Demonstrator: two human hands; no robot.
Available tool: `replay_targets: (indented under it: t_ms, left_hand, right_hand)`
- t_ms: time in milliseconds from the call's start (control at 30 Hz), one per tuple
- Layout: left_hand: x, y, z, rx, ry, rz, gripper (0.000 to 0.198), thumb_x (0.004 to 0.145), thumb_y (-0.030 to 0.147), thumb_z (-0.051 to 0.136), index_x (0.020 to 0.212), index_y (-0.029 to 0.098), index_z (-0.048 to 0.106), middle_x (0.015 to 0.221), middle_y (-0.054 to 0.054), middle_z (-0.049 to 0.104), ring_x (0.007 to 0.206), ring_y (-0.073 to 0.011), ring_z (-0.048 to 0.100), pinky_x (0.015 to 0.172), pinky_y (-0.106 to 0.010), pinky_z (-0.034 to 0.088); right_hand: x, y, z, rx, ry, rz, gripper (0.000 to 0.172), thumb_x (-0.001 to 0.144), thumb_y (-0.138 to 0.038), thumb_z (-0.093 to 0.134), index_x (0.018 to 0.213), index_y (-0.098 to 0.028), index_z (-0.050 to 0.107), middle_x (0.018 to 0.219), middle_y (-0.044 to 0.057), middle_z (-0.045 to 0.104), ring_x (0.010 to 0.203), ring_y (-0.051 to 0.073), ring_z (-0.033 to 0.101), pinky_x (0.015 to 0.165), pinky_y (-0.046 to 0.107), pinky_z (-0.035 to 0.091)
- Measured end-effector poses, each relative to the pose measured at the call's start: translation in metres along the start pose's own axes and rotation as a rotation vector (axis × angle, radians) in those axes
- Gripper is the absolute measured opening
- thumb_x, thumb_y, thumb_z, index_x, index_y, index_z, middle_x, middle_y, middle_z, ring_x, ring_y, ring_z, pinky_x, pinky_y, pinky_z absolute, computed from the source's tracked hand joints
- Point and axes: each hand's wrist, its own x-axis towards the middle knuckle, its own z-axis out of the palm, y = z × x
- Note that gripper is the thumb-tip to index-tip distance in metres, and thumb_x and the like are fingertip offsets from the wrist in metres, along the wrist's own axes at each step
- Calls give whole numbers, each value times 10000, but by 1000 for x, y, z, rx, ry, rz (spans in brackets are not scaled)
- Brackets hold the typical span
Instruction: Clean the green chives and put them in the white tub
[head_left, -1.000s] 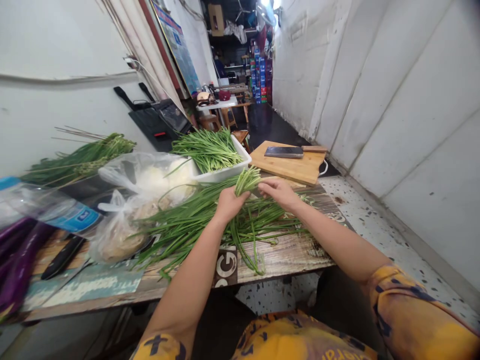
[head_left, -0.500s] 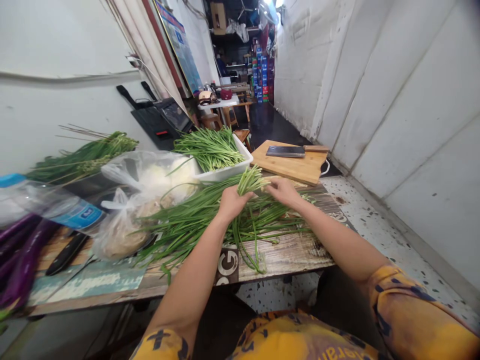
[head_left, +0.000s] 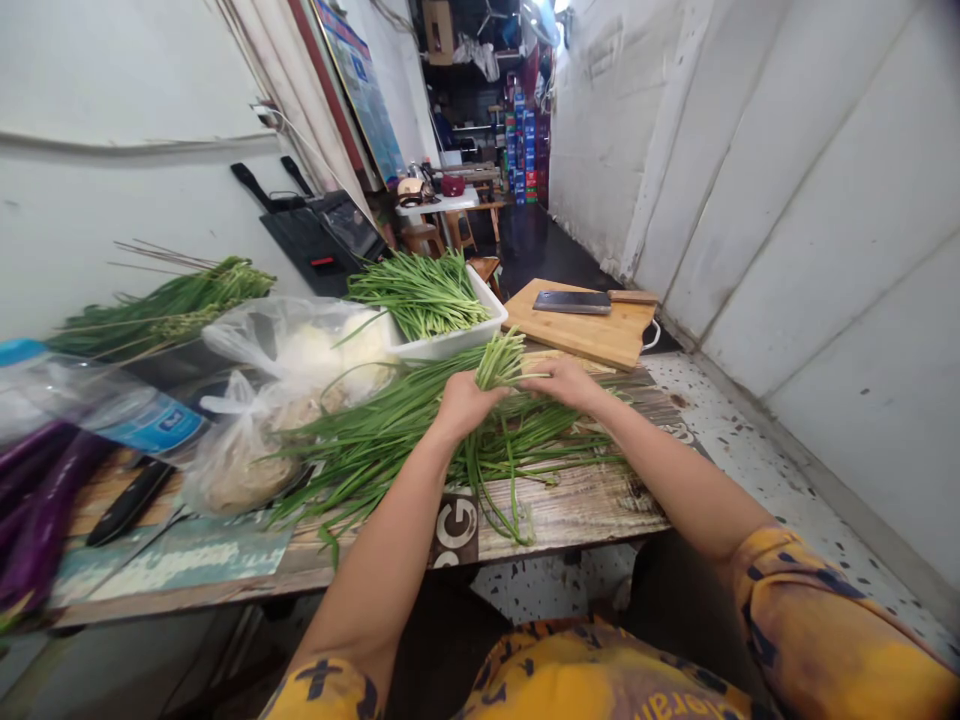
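My left hand (head_left: 466,402) is closed around a bunch of garlic chives (head_left: 501,362), their pale cut ends pointing up and away from me. Close to those ends, my right hand (head_left: 561,382) pinches the pale end of a chive stalk, its fingertips near the bunch. Long green leaves (head_left: 375,430) trail from the bunch to the left over the tabletop. More loose chives (head_left: 555,440) lie beneath both hands. Just beyond, a white plastic basin (head_left: 450,345) holds a heap of chives (head_left: 420,295) laid side by side.
A cleaver (head_left: 571,302) lies on a wooden cutting board (head_left: 585,335) at the back right. On the left are clear bags (head_left: 247,470) of produce, a water bottle (head_left: 161,428), purple eggplants (head_left: 56,510), a black-handled knife (head_left: 131,502) and another green bundle (head_left: 172,305).
My right hand has shifted slightly left, nearer the pale ends of the bunch. My left hand keeps its hold in about the same place.
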Motion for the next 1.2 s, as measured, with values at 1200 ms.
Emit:
replay_targets:
  t_ms: [1200]
  left_hand:
    - [-5,5,-5,430,188,300,246,872,353,533,827,170,690,865,-74,682,877,-210,585,821,-292,404]
  right_hand:
    - [-13,-8,-17,-216,48,-221,176,833,-245,537,731,-171,659,713,21,641,670,149,536,674,266,400]
